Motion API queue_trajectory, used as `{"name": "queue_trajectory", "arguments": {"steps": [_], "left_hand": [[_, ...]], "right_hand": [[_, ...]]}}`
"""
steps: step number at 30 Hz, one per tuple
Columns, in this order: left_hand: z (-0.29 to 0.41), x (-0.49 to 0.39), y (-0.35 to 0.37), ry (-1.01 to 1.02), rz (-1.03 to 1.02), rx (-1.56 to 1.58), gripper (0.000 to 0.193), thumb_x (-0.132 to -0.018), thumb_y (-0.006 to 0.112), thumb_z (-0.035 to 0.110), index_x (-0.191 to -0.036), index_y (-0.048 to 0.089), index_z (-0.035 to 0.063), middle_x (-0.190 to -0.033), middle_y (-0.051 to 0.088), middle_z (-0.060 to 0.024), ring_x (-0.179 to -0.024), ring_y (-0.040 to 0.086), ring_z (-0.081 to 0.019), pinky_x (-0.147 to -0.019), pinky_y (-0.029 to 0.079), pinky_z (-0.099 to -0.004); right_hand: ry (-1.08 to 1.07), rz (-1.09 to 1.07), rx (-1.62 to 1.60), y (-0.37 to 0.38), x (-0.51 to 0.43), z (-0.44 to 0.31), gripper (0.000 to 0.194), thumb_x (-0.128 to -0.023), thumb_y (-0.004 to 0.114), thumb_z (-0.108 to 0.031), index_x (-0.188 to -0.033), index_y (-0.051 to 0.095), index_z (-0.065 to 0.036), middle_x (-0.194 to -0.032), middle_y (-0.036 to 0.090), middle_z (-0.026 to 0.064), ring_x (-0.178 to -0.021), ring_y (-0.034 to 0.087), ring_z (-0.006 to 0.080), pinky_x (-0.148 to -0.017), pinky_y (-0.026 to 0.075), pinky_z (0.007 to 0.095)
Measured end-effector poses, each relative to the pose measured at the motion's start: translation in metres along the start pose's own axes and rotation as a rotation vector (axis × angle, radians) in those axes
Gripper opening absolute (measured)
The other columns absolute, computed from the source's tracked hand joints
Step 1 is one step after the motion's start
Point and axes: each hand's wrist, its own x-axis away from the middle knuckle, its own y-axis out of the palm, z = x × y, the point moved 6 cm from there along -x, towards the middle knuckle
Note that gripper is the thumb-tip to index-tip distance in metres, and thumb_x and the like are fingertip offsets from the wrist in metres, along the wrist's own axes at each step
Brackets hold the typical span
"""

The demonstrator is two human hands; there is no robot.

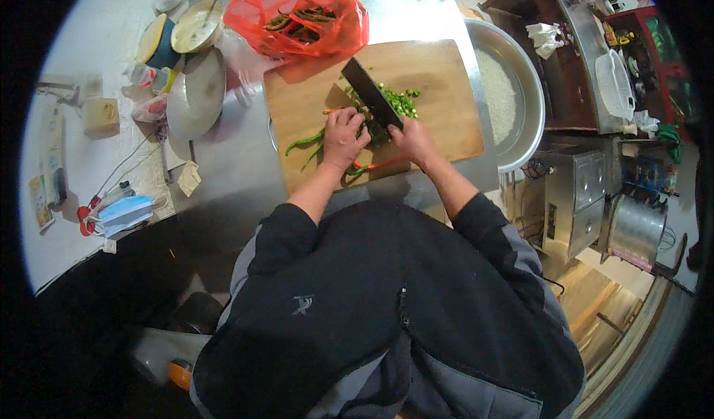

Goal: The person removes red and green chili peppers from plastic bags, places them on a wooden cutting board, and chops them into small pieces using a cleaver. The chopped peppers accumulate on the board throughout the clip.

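Note:
On a wooden cutting board (446, 123), my right hand (414, 140) grips the handle of a cleaver (368, 91), its dark blade slanting away to the upper left. My left hand (345, 140) presses down with bent fingers on green chili peppers (305, 142) just left of the blade. Their stems and tips stick out past the left side of that hand. Chopped green pieces (400, 101) lie heaped right of the cleaver. A long red pepper (385, 163) rests near the board's front edge. What lies directly under my left fingers is partly hidden.
An open red plastic bag (301, 20) with more peppers stands behind the board. Right of it sits a large metal basin (535, 95) holding white grains, probably rice. Bowls (196, 25), a tilted metal dish (196, 92) and a blue face mask (125, 215) are at the left.

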Motion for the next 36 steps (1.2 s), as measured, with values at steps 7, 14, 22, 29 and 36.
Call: {"name": "queue_trajectory", "arguments": {"steps": [7,14,22,29,36], "left_hand": [[-0.002,-0.001,0.0,-0.057,-0.065,-0.001,0.039,-0.073,0.075,0.021,-0.111,0.068,0.0098,-0.117,0.061,-0.0147,-0.113,0.053,-0.0392,-0.101,0.045,-0.0484],[0.001,-0.006,-0.002,0.035,-0.092,-0.027,0.042,-0.071,0.077,0.022,-0.11,0.068,0.0112,-0.117,0.061,-0.0132,-0.111,0.054,-0.0394,-0.095,0.048,-0.0486],[-0.005,-0.002,0.006,-0.089,-0.152,-0.072,0.037,-0.071,0.074,0.02,-0.105,0.066,0.0076,-0.113,0.058,-0.0146,-0.11,0.051,-0.0389,-0.098,0.045,-0.0469],[-0.004,-0.004,0.0,-0.037,-0.048,-0.04,0.035,-0.077,0.07,0.023,-0.107,0.066,0.0078,-0.114,0.058,-0.0144,-0.111,0.051,-0.0382,-0.097,0.046,-0.048],[-0.006,0.0,0.002,0.013,-0.101,-0.03,0.039,-0.077,0.073,0.024,-0.113,0.067,0.0095,-0.122,0.059,-0.0146,-0.116,0.051,-0.0401,-0.1,0.045,-0.0474]], "right_hand": [[-0.105,0.011,0.198,-0.03,0.051,-0.016,0.024,-0.096,0.061,-0.026,-0.098,0.065,-0.003,-0.078,0.067,0.0257,-0.075,0.066,0.0458,-0.069,0.052,0.0555],[-0.069,-0.016,0.265,-0.027,0.063,-0.032,0.018,-0.092,0.061,-0.019,-0.088,0.061,-0.002,-0.074,0.067,0.0264,-0.072,0.067,0.0455,-0.065,0.053,0.0562],[0.02,-0.063,0.278,0.012,0.025,-0.017,0.021,-0.095,0.06,-0.023,-0.091,0.063,-0.003,-0.082,0.068,0.0275,-0.079,0.066,0.0486,-0.068,0.053,0.0565],[-0.107,0.057,0.119,-0.013,0.02,-0.009,0.023,-0.095,0.063,-0.026,-0.093,0.063,-0.003,-0.08,0.067,0.0264,-0.077,0.065,0.0474,-0.067,0.051,0.0562],[-0.051,-0.019,0.213,-0.028,0.063,-0.026,0.019,-0.093,0.061,-0.021,-0.088,0.062,-0.003,-0.073,0.066,0.0272,-0.071,0.065,0.0484,-0.065,0.053,0.0568]]}}
